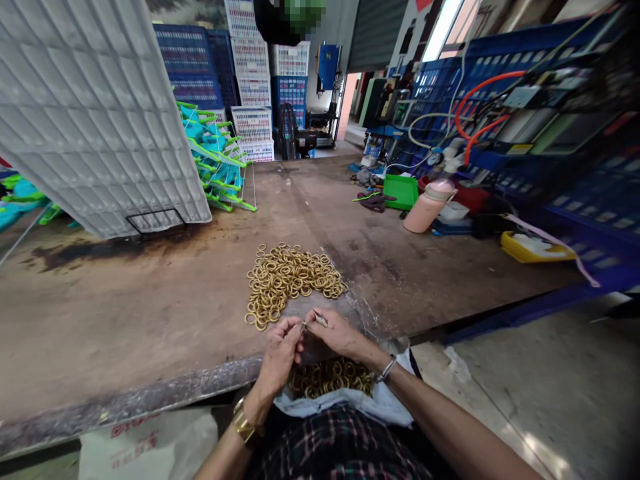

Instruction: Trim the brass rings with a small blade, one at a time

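Both hands pinched together at the tabletop edge!
Left hand and right hand grip something small between their fingertips (too tiny to name), with the pile of brass-coloured rings just beyond them.

Pink bottle; green tray

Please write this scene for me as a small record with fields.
Left hand: pinches a small item, too small to identify
Right hand: holds a small metal piece, fingertips close to left hand's
Table, beyond hands: pile of brass-coloured rings
Below hands: open bag with more rings
Table, right side: pink bottle, green tray, yellow tray
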The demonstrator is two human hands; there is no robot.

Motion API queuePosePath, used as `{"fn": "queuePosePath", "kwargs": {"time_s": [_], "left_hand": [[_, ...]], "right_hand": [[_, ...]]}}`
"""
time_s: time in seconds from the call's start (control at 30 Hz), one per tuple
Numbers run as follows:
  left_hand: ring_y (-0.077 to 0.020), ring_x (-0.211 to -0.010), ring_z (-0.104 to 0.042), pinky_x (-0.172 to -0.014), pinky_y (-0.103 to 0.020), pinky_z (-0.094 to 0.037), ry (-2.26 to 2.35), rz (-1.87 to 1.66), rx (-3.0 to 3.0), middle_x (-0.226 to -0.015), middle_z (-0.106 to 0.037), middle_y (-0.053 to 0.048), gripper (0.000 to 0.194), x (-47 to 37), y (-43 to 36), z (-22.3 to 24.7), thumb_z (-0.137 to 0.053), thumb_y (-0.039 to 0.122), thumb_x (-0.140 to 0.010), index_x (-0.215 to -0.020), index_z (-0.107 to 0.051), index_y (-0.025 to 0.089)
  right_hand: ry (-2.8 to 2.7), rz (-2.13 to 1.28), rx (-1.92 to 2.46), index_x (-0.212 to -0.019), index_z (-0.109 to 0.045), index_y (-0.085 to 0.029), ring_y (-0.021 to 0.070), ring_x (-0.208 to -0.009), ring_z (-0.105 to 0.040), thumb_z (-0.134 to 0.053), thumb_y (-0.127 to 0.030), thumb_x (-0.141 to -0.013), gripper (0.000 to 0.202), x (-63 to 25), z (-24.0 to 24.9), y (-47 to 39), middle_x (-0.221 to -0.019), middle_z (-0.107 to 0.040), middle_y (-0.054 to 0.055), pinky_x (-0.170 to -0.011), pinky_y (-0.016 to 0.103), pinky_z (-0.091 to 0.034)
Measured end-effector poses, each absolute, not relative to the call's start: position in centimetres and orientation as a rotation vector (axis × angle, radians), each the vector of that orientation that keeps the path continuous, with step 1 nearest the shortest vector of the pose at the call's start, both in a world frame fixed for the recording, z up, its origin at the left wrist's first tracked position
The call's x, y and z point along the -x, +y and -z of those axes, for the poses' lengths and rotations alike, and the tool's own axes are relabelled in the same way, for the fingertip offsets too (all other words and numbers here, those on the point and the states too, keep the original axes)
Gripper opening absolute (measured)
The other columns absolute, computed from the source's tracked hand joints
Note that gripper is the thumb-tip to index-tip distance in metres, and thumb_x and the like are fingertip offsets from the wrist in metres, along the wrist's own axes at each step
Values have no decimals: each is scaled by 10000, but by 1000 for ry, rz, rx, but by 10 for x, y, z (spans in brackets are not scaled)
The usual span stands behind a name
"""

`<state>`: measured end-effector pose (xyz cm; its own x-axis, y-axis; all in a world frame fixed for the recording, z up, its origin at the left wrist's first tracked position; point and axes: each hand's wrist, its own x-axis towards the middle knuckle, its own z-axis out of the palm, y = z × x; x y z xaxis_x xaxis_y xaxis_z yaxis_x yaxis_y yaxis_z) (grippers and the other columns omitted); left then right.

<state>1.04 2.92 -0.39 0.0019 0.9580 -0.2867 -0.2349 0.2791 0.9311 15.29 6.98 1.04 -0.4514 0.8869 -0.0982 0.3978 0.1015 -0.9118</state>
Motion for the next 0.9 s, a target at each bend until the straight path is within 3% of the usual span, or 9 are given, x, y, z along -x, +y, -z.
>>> {"fn": "queuePosePath", "kwargs": {"time_s": [0.17, 0.4, 0.63, 0.9], "left_hand": [[-40, -403, -376, -358, -140, -287, 1137, -1166, -788, -517, -452, 62, 267, -10, 27, 9, -584, 419, -732, -735, -522, 159], [-39, -425, -385, -375, -145, -300, 1071, -1164, -797, -567, -482, 45, 283, -14, 25, 6, -583, 431, -741, -732, -533, 153], [-38, -408, -382, -352, -141, -291, 1105, -1101, -793, -580, -478, 43, 297, -13, 27, 6, -566, 444, -743, -776, -549, 150], [-36, -401, -363, -341, -138, -276, 1093, -1070, -810, -578, -467, 48, 270, -12, 26, 6, -543, 429, -761, -759, -529, 159]], "right_hand": [[-1644, -1475, 1306, -710, -460, -182, 56, -444, -343, -452, -291, -776, 128, -144, -4, 68, -520, -422, -78, -436, 174, -269], [-1327, -1809, 1267, -650, -422, -189, 40, -307, -229, -423, -487, -783, 326, -139, 4, 64, -431, -372, -96, -316, 183, -160], [-1526, -1478, 1346, -650, -460, -176, 61, -466, -390, -478, -305, -737, 158, -139, 0, 70, -515, -457, -70, -462, 174, -309], [-1670, -1335, 1337, -660, -492, -172, 79, -541, -412, -457, -244, -735, 109, -139, -4, 70, -557, -470, -60, -524, 184, -321]]}}
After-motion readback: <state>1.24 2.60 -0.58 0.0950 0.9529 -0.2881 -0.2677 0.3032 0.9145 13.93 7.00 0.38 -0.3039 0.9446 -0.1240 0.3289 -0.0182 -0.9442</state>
